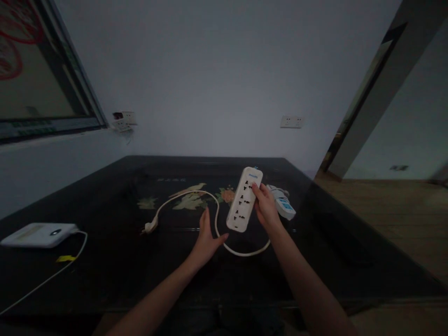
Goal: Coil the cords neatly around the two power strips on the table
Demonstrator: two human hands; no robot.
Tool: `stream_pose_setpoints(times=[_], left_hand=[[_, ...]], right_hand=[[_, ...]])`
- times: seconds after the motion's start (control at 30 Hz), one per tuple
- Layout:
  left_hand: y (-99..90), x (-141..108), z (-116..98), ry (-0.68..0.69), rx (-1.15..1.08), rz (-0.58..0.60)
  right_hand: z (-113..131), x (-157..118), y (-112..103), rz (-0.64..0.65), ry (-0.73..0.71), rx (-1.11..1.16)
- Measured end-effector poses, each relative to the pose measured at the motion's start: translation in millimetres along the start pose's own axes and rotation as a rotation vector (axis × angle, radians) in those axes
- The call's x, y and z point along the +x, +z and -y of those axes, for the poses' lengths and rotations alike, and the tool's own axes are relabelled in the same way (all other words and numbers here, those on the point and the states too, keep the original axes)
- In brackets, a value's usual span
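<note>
My right hand (pixel 266 205) grips a white power strip (pixel 244 201) by its right edge, thumb on the top face. The strip is tilted, its row of sockets facing me. A white cord (pixel 245 254) loops below it and runs left across the table to a plug (pixel 151 227). Beside that cord my left hand (pixel 209 240) is open, thumb and fingers spread, the thumb close to the cord; whether it touches cannot be seen. Just behind my right hand lies a second white power strip (pixel 285 208) with blue sockets and a bundled cord (pixel 278 192).
The dark table (pixel 115 196) has a painted floral pattern. On its left rests a white box-shaped device (pixel 44 234) with a cable, near a yellow tag (pixel 66 258). Wall sockets (pixel 291 122) sit above the table's far edge. At the upper left is a window (pixel 38 70).
</note>
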State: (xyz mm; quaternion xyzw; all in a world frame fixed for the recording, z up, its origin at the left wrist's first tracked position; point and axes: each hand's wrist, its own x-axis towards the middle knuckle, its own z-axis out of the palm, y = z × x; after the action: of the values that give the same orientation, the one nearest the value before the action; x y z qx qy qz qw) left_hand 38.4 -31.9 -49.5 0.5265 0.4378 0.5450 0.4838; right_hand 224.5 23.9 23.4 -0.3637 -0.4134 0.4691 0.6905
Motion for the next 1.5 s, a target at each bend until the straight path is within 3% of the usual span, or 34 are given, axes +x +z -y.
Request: stream_pose_setpoints(times=[0.1,0.23,0.37,0.47,0.57,0.63,0.83,0.93,1.03,1.17,1.3,1.4,1.5], left_hand=[[-7.7,6,-21,0.140,0.025,0.085],[-3.5,24,-56,0.076,-0.267,0.253],[4.3,40,-72,0.102,-0.291,0.225],[2.1,42,-67,0.035,-0.297,0.226],[-6.1,39,-56,-0.122,-0.361,0.348],[-12.5,37,-50,-0.193,-0.415,0.437],[-32.3,37,-47,-0.376,-0.584,0.767],[-40.1,34,-51,-0.430,-0.574,0.923],[-42.7,29,-55,-0.487,-0.558,1.002],[-41.1,25,-59,-0.475,-0.545,1.012],[-40.9,27,-58,-0.445,-0.549,0.962],[-43.5,34,-57,-0.341,-0.568,0.858],[-47.5,44,-57,-0.206,-0.572,0.665]], right_hand=[[8,-6,11,0.033,0.014,0.050],[14,-17,34,0.174,0.036,0.027],[12,-21,49,0.290,-0.135,-0.239],[6,-14,39,0.272,-0.412,-0.652],[-4,-1,14,0.223,-0.576,-0.863],[-13,8,-1,0.220,-0.588,-0.874],[-45,21,-20,0.532,-0.538,-0.975],[-56,21,-22,0.545,-0.529,-1.010],[-61,21,-24,0.491,-0.544,-1.055],[-64,22,-24,0.378,-0.557,-1.121],[-67,20,-21,0.415,-0.528,-1.145],[-67,17,-19,0.488,-0.489,-1.125],[-61,14,-17,0.537,-0.460,-1.082]])
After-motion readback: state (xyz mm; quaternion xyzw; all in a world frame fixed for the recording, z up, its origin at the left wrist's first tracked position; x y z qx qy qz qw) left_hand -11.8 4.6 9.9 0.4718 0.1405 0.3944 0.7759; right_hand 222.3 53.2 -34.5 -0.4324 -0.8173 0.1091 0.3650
